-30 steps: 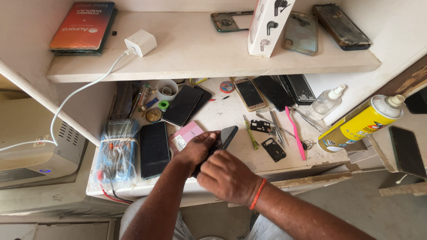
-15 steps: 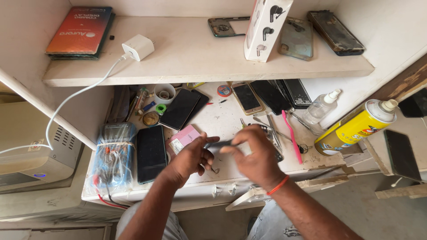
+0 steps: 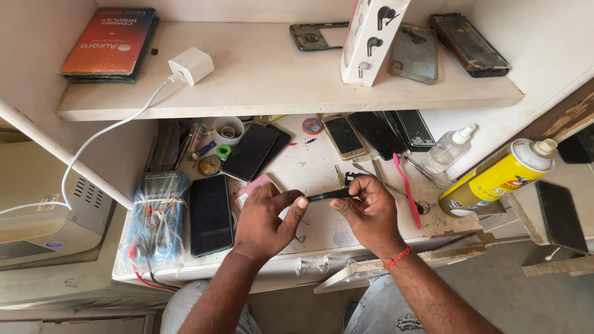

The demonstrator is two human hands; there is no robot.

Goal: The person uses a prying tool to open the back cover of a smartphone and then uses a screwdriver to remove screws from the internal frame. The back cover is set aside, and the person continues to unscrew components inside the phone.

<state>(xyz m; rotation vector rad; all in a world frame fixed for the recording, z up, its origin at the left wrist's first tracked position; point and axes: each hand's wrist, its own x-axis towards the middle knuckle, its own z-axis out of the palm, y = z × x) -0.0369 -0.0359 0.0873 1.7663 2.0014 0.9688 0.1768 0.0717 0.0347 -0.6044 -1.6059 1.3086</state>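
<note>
Both my hands hold one dark phone [image 3: 329,195] edge-on above the white workbench [image 3: 322,232]. My left hand [image 3: 266,219] pinches its left end with thumb and fingers. My right hand [image 3: 366,213] grips its right end, an orange band on that wrist. A pink card [image 3: 247,192] lies just under my left hand, and a black phone [image 3: 210,214] lies flat to its left.
Several phones [image 3: 344,136] and small tools lie at the back of the bench. A pink tool [image 3: 406,188], a clear squeeze bottle [image 3: 447,151] and a yellow spray can [image 3: 495,179] sit to the right. A blue multimeter in plastic [image 3: 156,216] is on the left. The shelf above holds a white charger [image 3: 190,65], a red box [image 3: 106,42] and phone parts.
One second ago my right hand lay over the left on the phone. It has since moved to the phone's right end, and the phone is now held level and edge-on between both hands.
</note>
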